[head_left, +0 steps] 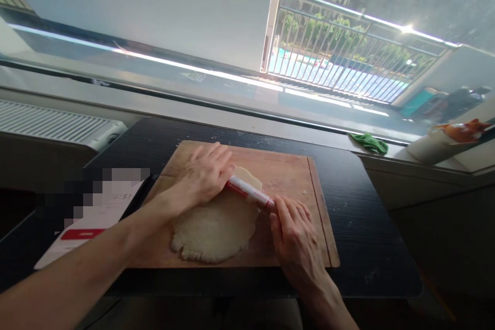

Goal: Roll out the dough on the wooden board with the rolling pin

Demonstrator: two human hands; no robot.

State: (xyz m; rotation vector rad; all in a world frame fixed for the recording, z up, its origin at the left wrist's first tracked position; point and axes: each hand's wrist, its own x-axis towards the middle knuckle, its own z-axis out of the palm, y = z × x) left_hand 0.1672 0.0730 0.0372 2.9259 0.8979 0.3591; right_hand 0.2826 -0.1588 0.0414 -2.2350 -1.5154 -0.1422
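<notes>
A flattened sheet of pale dough [216,227], ragged at its near edge, lies on a wooden cutting board [286,170]. Across its far right part runs a slim white tube with red print [247,188], slanting down to the right. My left hand [207,170] presses over the tube's far left end, its fingers reaching forward and slightly blurred. At the other end, my right hand [296,229] is laid over the tube with fingers bent and thumb to the side. Both tube ends are hidden beneath my hands.
The board rests on a black table [359,221]. A device with a lit, partly pixelated screen [100,216] lies left of the board. Beyond are a radiator [58,124], a window sill [247,122], a green cloth [369,143] and a pale container [435,147].
</notes>
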